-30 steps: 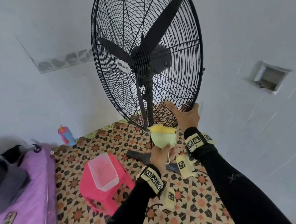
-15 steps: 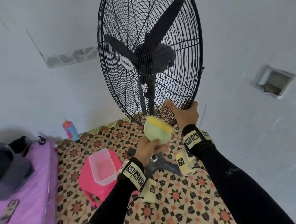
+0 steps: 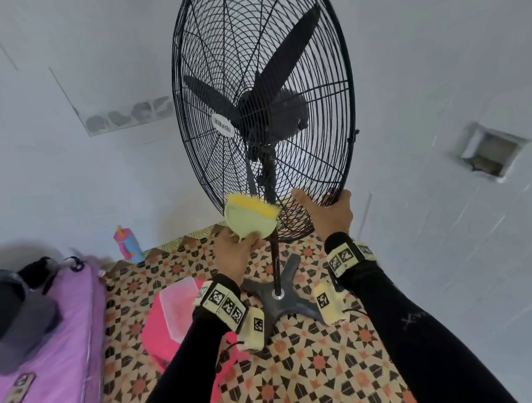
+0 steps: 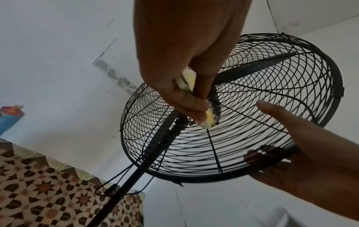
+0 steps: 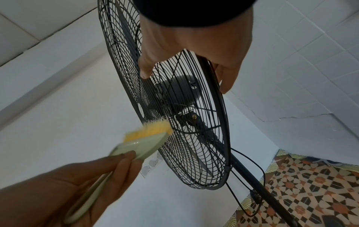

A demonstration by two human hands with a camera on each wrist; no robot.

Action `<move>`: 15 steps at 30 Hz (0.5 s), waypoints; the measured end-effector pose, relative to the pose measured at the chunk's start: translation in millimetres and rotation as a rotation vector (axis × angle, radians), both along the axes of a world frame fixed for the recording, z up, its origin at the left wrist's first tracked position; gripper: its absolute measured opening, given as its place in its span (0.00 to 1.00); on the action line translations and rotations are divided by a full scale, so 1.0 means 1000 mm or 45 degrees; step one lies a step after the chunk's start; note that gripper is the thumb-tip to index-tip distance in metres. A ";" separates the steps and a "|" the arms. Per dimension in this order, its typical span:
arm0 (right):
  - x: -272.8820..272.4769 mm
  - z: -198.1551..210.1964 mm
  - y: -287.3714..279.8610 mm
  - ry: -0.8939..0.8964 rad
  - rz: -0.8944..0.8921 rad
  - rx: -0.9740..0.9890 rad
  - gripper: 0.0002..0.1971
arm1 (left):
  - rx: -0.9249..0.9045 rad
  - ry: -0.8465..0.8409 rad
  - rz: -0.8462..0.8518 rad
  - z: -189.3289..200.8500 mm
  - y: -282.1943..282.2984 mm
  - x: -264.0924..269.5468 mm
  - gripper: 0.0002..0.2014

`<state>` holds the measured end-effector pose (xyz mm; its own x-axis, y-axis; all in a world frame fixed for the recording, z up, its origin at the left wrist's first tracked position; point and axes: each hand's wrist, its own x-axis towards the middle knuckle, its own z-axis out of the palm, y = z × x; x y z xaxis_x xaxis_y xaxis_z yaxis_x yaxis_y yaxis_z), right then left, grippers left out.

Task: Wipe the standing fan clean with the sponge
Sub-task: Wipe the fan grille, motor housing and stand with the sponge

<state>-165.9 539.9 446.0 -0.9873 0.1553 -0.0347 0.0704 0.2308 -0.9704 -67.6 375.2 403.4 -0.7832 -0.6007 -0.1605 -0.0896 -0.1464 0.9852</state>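
A tall black standing fan point(image 3: 266, 113) stands on the patterned floor near the white wall. My left hand point(image 3: 238, 245) grips a pale green scrub brush point(image 3: 250, 218) with yellow bristles by its handle. The bristles touch the lower front of the wire cage point(image 4: 272, 76). In the right wrist view the brush point(image 5: 143, 138) meets the grille just below the hub. My right hand point(image 3: 324, 205) grips the cage's lower rim, thumb on the front wires and fingers curled round the edge. The left wrist view shows the bristles point(image 4: 210, 118) poking out past my fingers.
The fan's cross-shaped base point(image 3: 280, 297) lies between my forearms. A pink stool point(image 3: 161, 343) with a clear plastic tub point(image 3: 179, 307) on it stands to the left. Further left is a purple bed point(image 3: 47, 399) with a dark bag point(image 3: 2, 313). A bottle point(image 3: 126, 243) stands by the wall.
My left hand has raised the brush from below the cage up against its lower front wires. My right hand has kept its grip on the rim.
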 end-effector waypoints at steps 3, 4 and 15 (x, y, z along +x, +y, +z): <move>-0.001 -0.001 0.001 0.009 -0.016 0.003 0.64 | -0.286 -0.019 0.033 0.010 -0.012 -0.004 0.28; 0.000 0.000 0.001 0.014 -0.014 0.002 0.63 | -0.360 -0.007 -0.004 0.018 -0.015 -0.005 0.24; 0.001 0.000 0.002 0.035 -0.015 -0.053 0.58 | -0.287 0.341 -0.125 0.048 -0.027 -0.025 0.07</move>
